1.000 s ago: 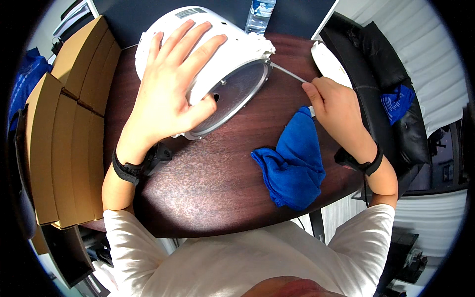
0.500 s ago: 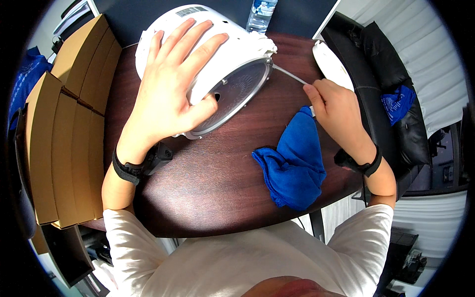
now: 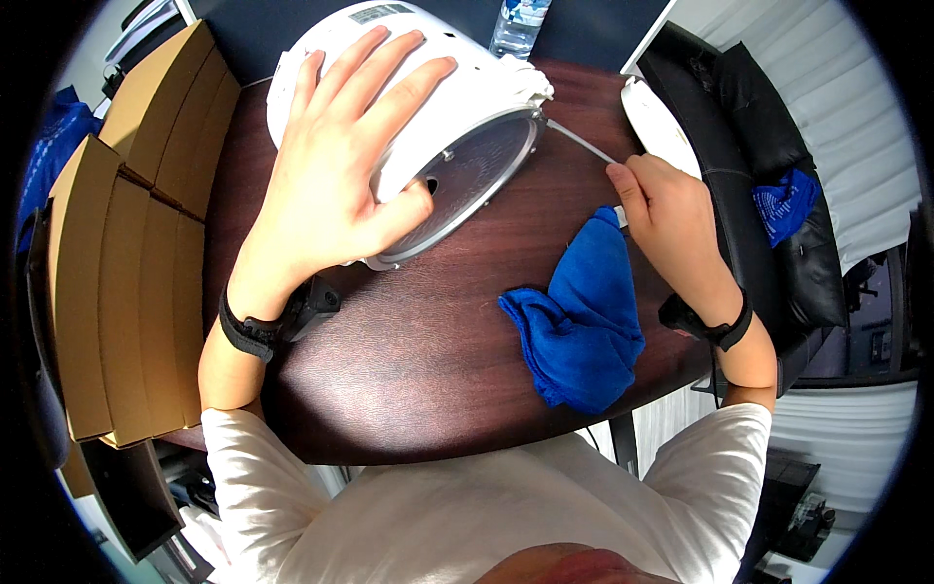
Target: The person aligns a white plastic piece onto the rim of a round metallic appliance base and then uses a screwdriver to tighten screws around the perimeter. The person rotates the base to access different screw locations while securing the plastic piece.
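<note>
A white, rounded appliance (image 3: 457, 92) lies on its side on the dark wooden table, its round grey disc face (image 3: 477, 180) tilted towards me. Across its white shell, my left hand (image 3: 341, 161) rests with fingers spread and the thumb over the disc's edge. My right hand (image 3: 666, 209) is closed around a thin, pale rod (image 3: 581, 141). The rod's far tip meets the rim of the appliance beside a white fitting; what the tip does there is too small to tell. Below the right hand lies a crumpled blue cloth (image 3: 589, 326).
Brown cardboard boxes (image 3: 126, 292) stand along the left side. A water bottle (image 3: 519, 27) is behind the appliance, against a dark partition. At the back right lies a white curved part (image 3: 657, 122), next to a black sofa (image 3: 759, 146) holding a blue bag (image 3: 786, 207).
The appliance's rim and my right hand with the rod have shifted slightly to the right. My left hand stays on the shell, and the grip on the rod looks unchanged.
</note>
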`<state>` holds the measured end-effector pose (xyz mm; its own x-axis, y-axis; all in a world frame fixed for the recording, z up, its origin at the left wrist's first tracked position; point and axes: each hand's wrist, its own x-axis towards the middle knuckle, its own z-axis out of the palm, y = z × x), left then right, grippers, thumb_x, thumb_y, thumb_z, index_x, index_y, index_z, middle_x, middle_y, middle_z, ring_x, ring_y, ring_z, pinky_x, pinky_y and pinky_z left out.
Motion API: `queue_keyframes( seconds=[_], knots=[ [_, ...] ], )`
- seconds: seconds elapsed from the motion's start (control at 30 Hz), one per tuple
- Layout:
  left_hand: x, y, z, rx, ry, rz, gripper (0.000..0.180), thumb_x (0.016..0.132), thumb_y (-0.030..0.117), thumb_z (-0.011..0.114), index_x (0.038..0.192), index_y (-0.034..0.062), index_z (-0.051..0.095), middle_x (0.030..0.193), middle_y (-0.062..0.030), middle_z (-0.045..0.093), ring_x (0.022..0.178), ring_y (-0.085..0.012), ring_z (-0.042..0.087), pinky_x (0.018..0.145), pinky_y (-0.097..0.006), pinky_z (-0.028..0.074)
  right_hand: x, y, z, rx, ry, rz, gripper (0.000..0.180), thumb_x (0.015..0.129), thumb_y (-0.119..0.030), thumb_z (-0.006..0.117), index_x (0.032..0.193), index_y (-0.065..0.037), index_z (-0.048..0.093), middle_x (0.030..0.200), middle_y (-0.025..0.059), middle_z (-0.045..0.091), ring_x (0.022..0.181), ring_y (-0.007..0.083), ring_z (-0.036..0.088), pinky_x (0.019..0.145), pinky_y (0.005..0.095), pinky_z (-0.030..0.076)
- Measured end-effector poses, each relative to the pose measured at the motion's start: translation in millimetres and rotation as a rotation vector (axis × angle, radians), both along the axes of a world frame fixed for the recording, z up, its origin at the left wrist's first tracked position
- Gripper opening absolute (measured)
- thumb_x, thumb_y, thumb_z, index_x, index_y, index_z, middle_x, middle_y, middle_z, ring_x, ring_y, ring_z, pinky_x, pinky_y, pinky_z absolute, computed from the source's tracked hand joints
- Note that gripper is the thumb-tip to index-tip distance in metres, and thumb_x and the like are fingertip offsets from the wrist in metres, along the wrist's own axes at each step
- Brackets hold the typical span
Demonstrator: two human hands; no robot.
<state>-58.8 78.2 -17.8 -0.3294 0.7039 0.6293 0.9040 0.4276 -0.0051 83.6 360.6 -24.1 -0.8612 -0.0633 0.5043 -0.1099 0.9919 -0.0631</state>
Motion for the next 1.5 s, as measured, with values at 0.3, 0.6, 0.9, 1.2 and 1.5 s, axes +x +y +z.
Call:
queue_keyframes(
  seconds=[0.3, 0.6, 0.9, 1.2, 1.5],
  knots=[
    [-0.1, -0.9, 0.1, -0.006, -0.004, 0.000, 0.082, 0.063, 0.033, 0.054, 0.142, 0.0111, 0.054, 0.152, -0.0181, 0.044, 0.146, -0.0402, 0.034, 0.118, -0.065, 0.018, -1.9, -1.5, 6.5, 0.147, 0.040, -0.042, 0.035, 0.097, -0.028, 0.062, 0.072, -0.004, 0.060, 0.066, 0.0133, 0.057, 0.056, 0.0340, 0.061, 0.049, 0.0413, 0.046],
    [-1.7, -0.4, -1.8, -0.004, 0.004, -0.017, 0.083, 0.063, 0.032, 0.054, 0.143, 0.0112, 0.053, 0.153, -0.0176, 0.044, 0.147, -0.0400, 0.033, 0.118, -0.065, 0.016, -5.0, 3.3, -3.5, -0.503, -0.387, 0.026, 0.047, 0.104, -0.036, 0.052, 0.071, -0.003, 0.060, 0.058, 0.0104, 0.056, 0.051, 0.0241, 0.055, 0.050, 0.0362, 0.043],
    [2.1, -1.8, -3.8, 0.013, 0.013, 0.003, 0.081, 0.066, 0.032, 0.057, 0.145, 0.0128, 0.051, 0.154, -0.0173, 0.042, 0.146, -0.0412, 0.032, 0.117, -0.067, 0.017, 3.1, -25.9, 12.1, -1.569, -0.945, 0.075, 0.055, 0.107, -0.050, 0.038, 0.067, -0.013, 0.045, 0.057, -0.0011, 0.040, 0.042, 0.0091, 0.038, 0.041, 0.0245, 0.035],
    [4.6, -5.2, -5.0, 0.048, -0.011, -0.013, 0.082, 0.067, 0.027, 0.061, 0.147, 0.0133, 0.048, 0.153, -0.0199, 0.042, 0.145, -0.0422, 0.033, 0.116, -0.067, 0.018, 14.5, -53.8, 23.4, -1.788, -0.927, 0.029, 0.051, 0.107, -0.050, 0.038, 0.075, -0.012, 0.047, 0.064, -0.0017, 0.043, 0.047, 0.0103, 0.040, 0.045, 0.0297, 0.039],
    [-0.4, -6.6, -7.4, 0.074, -0.005, -0.024, 0.084, 0.063, 0.027, 0.060, 0.146, 0.0134, 0.049, 0.153, -0.0191, 0.042, 0.146, -0.0413, 0.032, 0.117, -0.066, 0.018, 16.0, -5.1, 15.5, 0.115, -0.029, -0.021, 0.036, 0.094, -0.029, 0.066, 0.069, -0.005, 0.061, 0.067, 0.0127, 0.059, 0.058, 0.0337, 0.061, 0.053, 0.0419, 0.048]
  ],
)
